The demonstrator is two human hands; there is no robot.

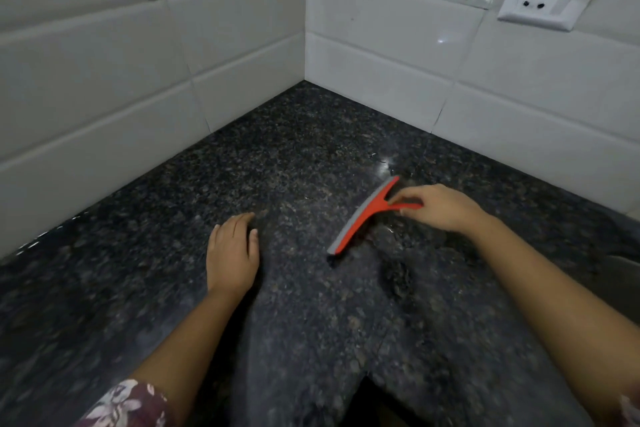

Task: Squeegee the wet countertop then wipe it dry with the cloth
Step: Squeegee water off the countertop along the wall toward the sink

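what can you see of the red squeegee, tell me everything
The squeegee is a small T-shaped tool of orange-red plastic with a grey rubber strip along its long head. It rests on the dark speckled countertop, with the head running diagonally from near left to far right and the short handle pointing right. The right hand pinches the handle; the left hand is apart from it.

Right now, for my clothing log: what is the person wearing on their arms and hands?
The left hand and right hand are bare, no gloves or wristwear. The left sleeve is maroon with pale flowers; the right sleeve barely shows.
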